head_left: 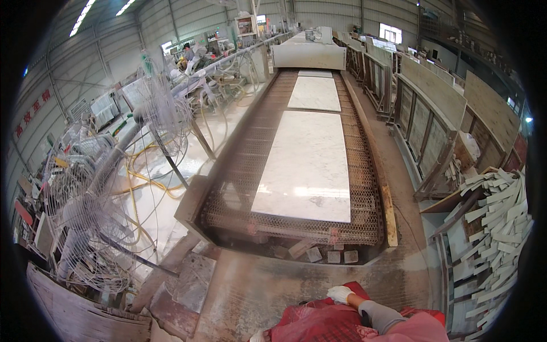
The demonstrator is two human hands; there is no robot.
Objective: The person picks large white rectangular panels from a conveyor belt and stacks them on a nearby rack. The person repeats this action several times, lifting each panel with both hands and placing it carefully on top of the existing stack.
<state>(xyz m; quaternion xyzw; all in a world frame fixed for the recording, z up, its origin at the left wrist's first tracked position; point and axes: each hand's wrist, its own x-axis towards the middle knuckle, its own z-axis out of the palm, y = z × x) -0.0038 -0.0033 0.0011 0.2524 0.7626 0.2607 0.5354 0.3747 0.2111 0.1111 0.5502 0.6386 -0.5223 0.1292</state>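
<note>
Slab (pixel 307 165) leaves belt (pixel 364 194) edges bare — right hand (pixel 340 293) on red cloth (pixel 307 324); can't tell either grip.

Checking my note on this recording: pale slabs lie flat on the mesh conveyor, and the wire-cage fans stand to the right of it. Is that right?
Not quite: the side is wrong. The head view shows the wire-cage fans to the left of the mesh conveyor. The pale slabs do lie flat on it.
</note>
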